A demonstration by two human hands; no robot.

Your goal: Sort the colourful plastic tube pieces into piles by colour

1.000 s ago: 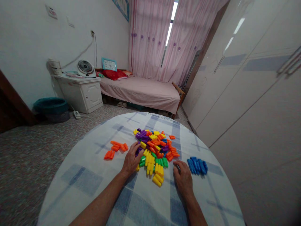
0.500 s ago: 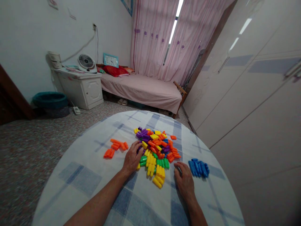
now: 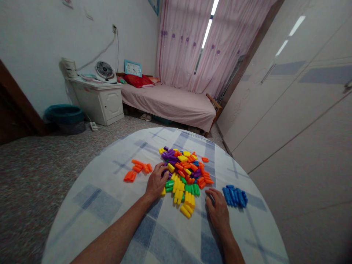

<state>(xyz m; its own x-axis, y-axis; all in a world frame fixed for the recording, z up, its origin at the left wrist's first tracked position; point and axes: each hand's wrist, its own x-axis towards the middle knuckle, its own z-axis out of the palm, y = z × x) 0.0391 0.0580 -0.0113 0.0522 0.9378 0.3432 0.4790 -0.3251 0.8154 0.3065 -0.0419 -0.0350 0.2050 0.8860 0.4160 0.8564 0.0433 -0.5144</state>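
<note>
A heap of plastic toy pieces in purple, orange [image 3: 189,167], yellow [image 3: 178,185], green [image 3: 195,189] and blue lies on the round table. My left hand [image 3: 156,181] rests at the heap's left edge, its fingertips at purple pieces [image 3: 169,157] beside a yellow piece [image 3: 171,168]. Thumb and index finger stand apart; whether they press on a purple piece is hard to see. My right hand [image 3: 219,211] lies on the cloth, loosely curled, thumb apart from the fingers, nothing visible in it. It sits between the heap and a group of blue pieces [image 3: 235,197].
Several orange pieces [image 3: 139,167] form a separate group left of the heap. A blue-and-white checked tablecloth [image 3: 110,209] covers the table. Beyond it stand a bed [image 3: 170,102], a white cabinet [image 3: 110,104] with a fan [image 3: 105,70], a bin [image 3: 66,119] and a wardrobe [image 3: 288,139].
The whole view has shifted slightly, so things appear a little further right. Both hands stay in nearly the same places by the pieces, and no piece has visibly moved.
</note>
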